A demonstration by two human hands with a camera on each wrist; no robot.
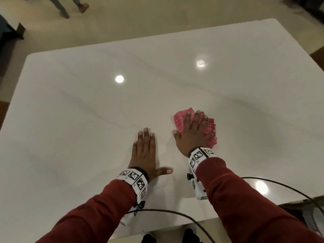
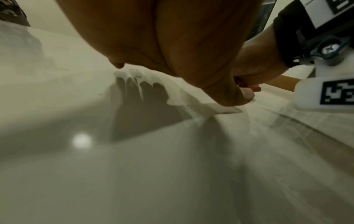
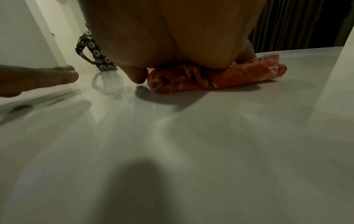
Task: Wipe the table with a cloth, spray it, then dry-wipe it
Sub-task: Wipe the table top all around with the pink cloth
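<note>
A glossy white table (image 1: pixel 87 106) fills the head view. A crumpled red-and-white checked cloth (image 1: pixel 180 121) lies on it near the front, right of centre. My right hand (image 1: pixel 191 130) lies flat on top of the cloth with straight, spread fingers pressing it down. In the right wrist view the cloth (image 3: pixel 239 77) bulges out from under the palm. My left hand (image 1: pixel 145 149) rests flat on the bare tabletop just left of the cloth, fingers straight and thumb stretched out to the right. No spray bottle is in view.
Cables (image 1: pixel 175 212) trail from both wrists over the table's near edge. A person stands beyond the table's far left corner (image 1: pixel 70 6), also seen in the right wrist view as a person in a patterned shirt (image 3: pixel 91 51). Dark furniture (image 1: pixel 10 32) sits at the far left.
</note>
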